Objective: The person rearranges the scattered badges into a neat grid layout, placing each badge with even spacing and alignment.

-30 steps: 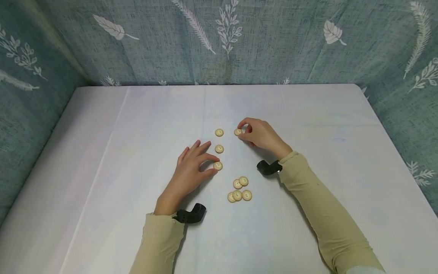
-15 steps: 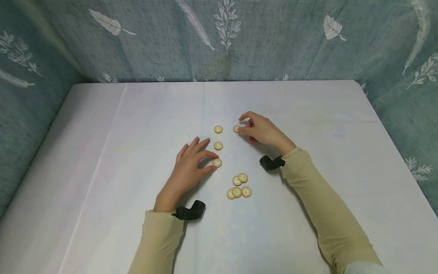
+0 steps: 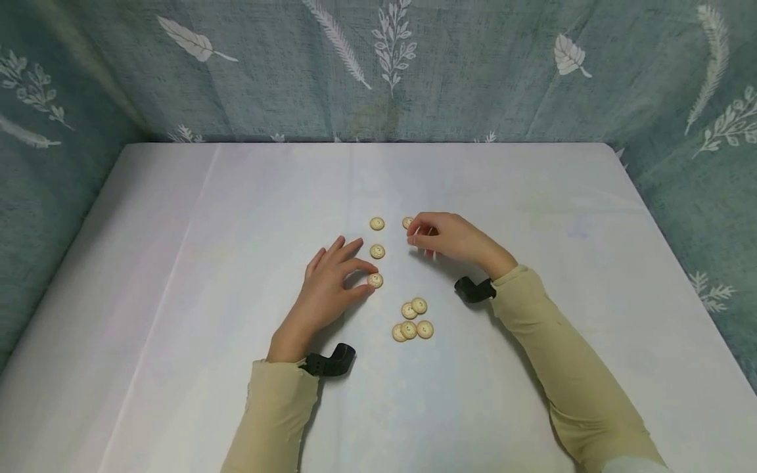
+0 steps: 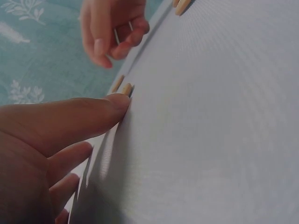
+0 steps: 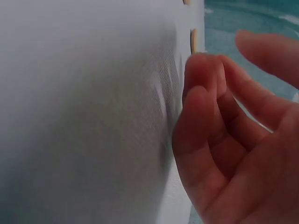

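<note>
My left hand [image 3: 325, 289] pinches a round, pale wooden button [image 3: 375, 280] between thumb and index finger on the white table; in the left wrist view the button's edge [image 4: 127, 88] shows past the thumb tip. Two more buttons lie in line beyond it, a middle button [image 3: 377, 251] and a far button [image 3: 377, 223]. Level with the far one lies another button [image 3: 407, 223], partly covered by my right hand [image 3: 454, 238]. That hand hovers close to the table, fingers loosely bent, thumb apart from them and nothing held, as the right wrist view shows.
Nearer me is a loose cluster of several buttons [image 3: 409, 330], some overlapping. The white tabletop [image 3: 207, 295] ends at the back against a green leaf-patterned curtain [image 3: 473, 72]. Each wrist wears a black camera mount [image 3: 332, 360].
My right hand has let go of the upper right button and drawn back slightly toward me, leaving it on the table. The left hand keeps its pinch in the same place.
</note>
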`<action>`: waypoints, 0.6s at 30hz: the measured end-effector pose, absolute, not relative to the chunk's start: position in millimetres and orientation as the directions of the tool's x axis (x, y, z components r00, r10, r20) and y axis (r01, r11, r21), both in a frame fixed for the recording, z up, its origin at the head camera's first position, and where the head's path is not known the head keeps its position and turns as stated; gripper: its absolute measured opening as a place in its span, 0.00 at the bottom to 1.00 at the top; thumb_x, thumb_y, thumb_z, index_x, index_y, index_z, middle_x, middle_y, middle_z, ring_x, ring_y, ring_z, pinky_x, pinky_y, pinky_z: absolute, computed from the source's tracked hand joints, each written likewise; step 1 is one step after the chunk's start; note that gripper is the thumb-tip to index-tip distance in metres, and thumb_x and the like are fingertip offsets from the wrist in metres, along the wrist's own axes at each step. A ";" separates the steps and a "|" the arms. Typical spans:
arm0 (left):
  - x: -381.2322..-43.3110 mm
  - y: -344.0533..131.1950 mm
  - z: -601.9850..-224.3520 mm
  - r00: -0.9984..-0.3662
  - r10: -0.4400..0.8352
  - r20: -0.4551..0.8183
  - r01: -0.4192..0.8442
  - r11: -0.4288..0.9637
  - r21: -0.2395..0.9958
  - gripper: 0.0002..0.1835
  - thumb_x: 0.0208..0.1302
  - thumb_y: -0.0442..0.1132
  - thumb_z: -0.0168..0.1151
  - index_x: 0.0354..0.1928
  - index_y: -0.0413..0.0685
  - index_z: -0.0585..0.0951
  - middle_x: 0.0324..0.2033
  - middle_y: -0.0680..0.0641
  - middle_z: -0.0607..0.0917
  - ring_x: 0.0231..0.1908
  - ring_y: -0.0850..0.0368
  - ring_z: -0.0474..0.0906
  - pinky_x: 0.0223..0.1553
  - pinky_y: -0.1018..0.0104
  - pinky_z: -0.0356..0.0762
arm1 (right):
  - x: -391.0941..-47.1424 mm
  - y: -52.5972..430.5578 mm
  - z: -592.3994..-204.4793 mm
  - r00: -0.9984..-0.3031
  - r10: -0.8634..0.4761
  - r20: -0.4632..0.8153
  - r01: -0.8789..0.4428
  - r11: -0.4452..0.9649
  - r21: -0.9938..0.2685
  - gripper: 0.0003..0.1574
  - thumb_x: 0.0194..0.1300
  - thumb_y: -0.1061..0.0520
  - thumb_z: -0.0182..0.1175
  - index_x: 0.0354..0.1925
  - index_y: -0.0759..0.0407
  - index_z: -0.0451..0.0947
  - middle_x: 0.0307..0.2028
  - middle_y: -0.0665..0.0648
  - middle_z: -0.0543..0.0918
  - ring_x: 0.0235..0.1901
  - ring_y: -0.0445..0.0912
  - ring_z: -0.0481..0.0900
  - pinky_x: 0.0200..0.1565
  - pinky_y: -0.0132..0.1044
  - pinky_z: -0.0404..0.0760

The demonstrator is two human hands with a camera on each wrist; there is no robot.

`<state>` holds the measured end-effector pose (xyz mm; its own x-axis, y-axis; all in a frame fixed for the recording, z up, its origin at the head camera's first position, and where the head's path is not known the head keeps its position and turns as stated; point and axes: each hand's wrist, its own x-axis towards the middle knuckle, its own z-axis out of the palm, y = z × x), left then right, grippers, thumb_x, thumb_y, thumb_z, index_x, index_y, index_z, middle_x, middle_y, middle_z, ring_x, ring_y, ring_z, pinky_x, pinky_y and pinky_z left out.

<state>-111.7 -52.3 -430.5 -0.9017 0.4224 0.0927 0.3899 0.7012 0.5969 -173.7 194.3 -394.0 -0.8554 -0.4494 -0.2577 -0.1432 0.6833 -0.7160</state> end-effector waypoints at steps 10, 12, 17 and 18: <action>-110.9 -53.1 -431.2 -0.907 0.411 0.090 0.381 0.712 0.590 0.11 0.52 0.45 0.65 0.40 0.61 0.80 0.63 0.50 0.62 0.66 0.52 0.44 0.61 0.51 0.36 | -148.7 203.8 -387.8 -0.795 -0.531 -0.294 -0.204 0.691 -0.694 0.14 0.61 0.46 0.54 0.44 0.48 0.74 0.30 0.50 0.79 0.28 0.44 0.76 0.31 0.38 0.74; -111.1 -52.7 -431.2 -0.907 0.411 0.092 0.382 0.711 0.591 0.11 0.51 0.45 0.65 0.40 0.60 0.80 0.63 0.50 0.62 0.66 0.52 0.44 0.61 0.51 0.36 | -144.7 205.6 -387.2 -0.784 -0.545 -0.298 -0.210 0.685 -0.698 0.14 0.62 0.46 0.54 0.45 0.49 0.74 0.31 0.51 0.79 0.28 0.44 0.76 0.32 0.38 0.74; -112.1 -50.5 -431.6 -0.908 0.410 0.089 0.379 0.711 0.592 0.11 0.51 0.45 0.65 0.39 0.61 0.80 0.63 0.50 0.62 0.66 0.52 0.44 0.61 0.51 0.35 | -140.6 206.6 -391.6 -0.767 -0.569 -0.297 -0.219 0.667 -0.712 0.13 0.62 0.48 0.54 0.45 0.49 0.74 0.31 0.50 0.79 0.29 0.43 0.76 0.33 0.38 0.74; -112.2 -50.3 -431.3 -0.908 0.411 0.088 0.379 0.712 0.591 0.11 0.51 0.45 0.65 0.39 0.61 0.80 0.63 0.50 0.62 0.66 0.52 0.44 0.61 0.50 0.36 | -140.7 206.0 -392.8 -0.764 -0.573 -0.296 -0.222 0.665 -0.713 0.13 0.62 0.48 0.55 0.44 0.48 0.74 0.30 0.50 0.79 0.29 0.43 0.76 0.33 0.38 0.74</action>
